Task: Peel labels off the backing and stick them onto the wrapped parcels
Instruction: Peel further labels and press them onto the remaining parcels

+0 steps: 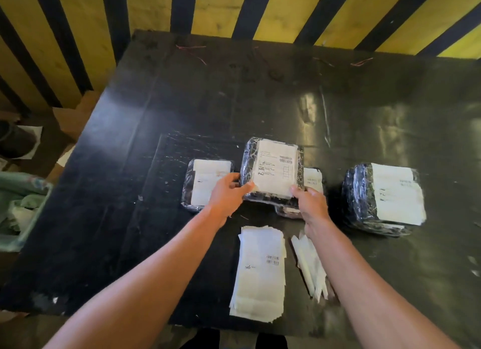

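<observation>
Left hand: your left hand (226, 192) is gripping the near left corner of the middle parcel (272, 170), thumb lying on top at the label's edge, fingers curled around the side.
Right hand: your right hand (311, 205) is clasping the near right corner of the same parcel, thumb on the top face, the remaining fingers going under or behind it, out of sight.
Middle parcel: you are holding a black plastic-wrapped parcel between both hands, tilted up towards you; its white shipping label (276, 167) is covering most of the top face, with barcodes at the right.
Other parcels: a labelled parcel (205, 184) is lying just left of your left hand; a labelled parcel (313, 182) is sitting partly hidden behind the held one and your right hand; a thicker labelled stack (384, 199) is resting well to the right.
Label stack: a pile of unused labels (260, 273) is lying near you, between your forearms.
Backing strips: peeled white strips (311, 265) are lying beside the pile, partly under your right forearm.
Surface: everything is resting on a black table (130, 166).
</observation>
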